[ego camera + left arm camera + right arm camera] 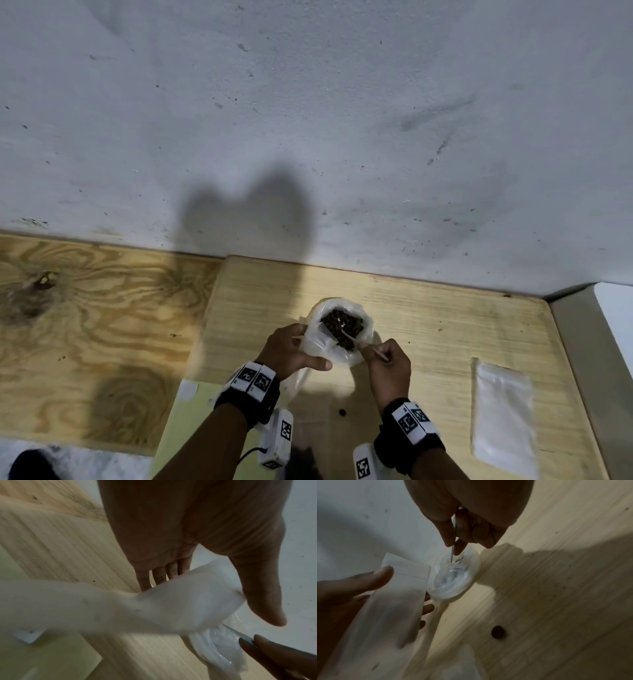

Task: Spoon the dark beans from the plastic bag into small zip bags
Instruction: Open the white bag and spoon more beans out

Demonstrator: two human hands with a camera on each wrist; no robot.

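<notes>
— Where are the dark beans (pixel 342 328)?
— Heaped in the open plastic bag (pixel 359 353) on the wooden table (pixel 445 329), near the wall.
— And the hands?
— The right hand (pixel 388 365) pinches a spoon (pixel 356 340), its tip in the beans. The left hand (pixel 291 351) holds a small zip bag (pixel 399 595) between thumb and fingers, just beside the plastic bag.
— Anything else?
— Another zip bag (pixel 503 407) lies flat to the right, and a stray bean (pixel 341 412) lies between the wrists.

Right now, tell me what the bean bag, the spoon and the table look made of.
Bean bag: thin, milky, glossy plastic film, judging by its crinkles and shine. Spoon: the handle looks pale and wood-like from the head view, grey and thin at the right wrist; too blurred to settle. Table: light, matte wood or wood-look board, with straight grain lines.
</notes>
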